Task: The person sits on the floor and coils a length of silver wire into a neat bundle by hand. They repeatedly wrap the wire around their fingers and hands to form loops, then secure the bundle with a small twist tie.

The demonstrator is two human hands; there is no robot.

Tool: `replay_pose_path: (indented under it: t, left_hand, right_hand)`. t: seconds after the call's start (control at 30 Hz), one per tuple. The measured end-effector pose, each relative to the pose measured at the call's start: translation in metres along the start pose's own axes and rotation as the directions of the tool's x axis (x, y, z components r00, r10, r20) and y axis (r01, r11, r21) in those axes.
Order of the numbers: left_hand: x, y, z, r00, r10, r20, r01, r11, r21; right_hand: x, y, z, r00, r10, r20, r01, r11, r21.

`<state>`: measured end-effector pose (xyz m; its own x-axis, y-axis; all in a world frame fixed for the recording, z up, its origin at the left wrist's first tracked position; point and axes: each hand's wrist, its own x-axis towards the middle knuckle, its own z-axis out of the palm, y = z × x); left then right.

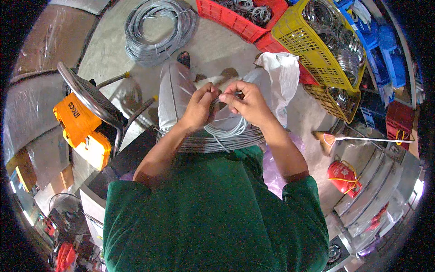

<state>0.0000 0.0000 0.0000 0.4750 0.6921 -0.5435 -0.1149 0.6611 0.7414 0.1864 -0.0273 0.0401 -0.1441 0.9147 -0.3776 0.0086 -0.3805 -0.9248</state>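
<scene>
Grey wire coil [217,138] across lap, near side of yellow basket [312,41] | left hand [199,109] and right hand [247,104] together, pinching its strands | step: likely binding coil | next: firm twist, loops kept bunched.

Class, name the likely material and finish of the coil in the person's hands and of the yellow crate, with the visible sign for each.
Coil: probably bare or galvanised steel wire, since its thin grey strands have a dull shine. Yellow crate: likely moulded plastic, given its uniform bright colour and perforated lattice walls.
</scene>
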Motion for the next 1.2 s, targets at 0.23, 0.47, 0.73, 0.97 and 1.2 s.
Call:
replay_pose_path:
  t: [0.23, 0.47, 0.73, 0.97, 1.2]
  left_hand:
    - [-0.015, 0.022, 0.032, 0.947, 0.245, -0.209, -0.220, 0.966, 0.135]
    - [-0.022, 0.021, 0.030, 0.920, 0.249, -0.304, -0.143, 0.932, 0.332]
    - [-0.007, 0.019, 0.023, 0.957, 0.248, -0.148, -0.193, 0.930, 0.313]
    - [0.008, 0.032, 0.015, 0.944, 0.114, -0.308, -0.151, 0.983, -0.099]
    - [0.004, 0.050, 0.024, 0.804, 0.307, -0.509, -0.413, 0.904, -0.106]
  right_hand:
    - [-0.001, -0.007, 0.002, 0.988, 0.120, -0.095, -0.084, 0.944, 0.319]
    - [-0.005, -0.004, 0.012, 0.987, 0.154, -0.033, -0.123, 0.884, 0.451]
    - [-0.004, 0.004, 0.014, 0.981, 0.171, -0.097, -0.101, 0.861, 0.498]
    - [0.004, 0.001, -0.005, 0.959, 0.070, -0.276, 0.047, 0.917, 0.397]
    - [-0.021, -0.009, -0.011, 0.978, 0.061, -0.198, -0.007, 0.965, 0.263]
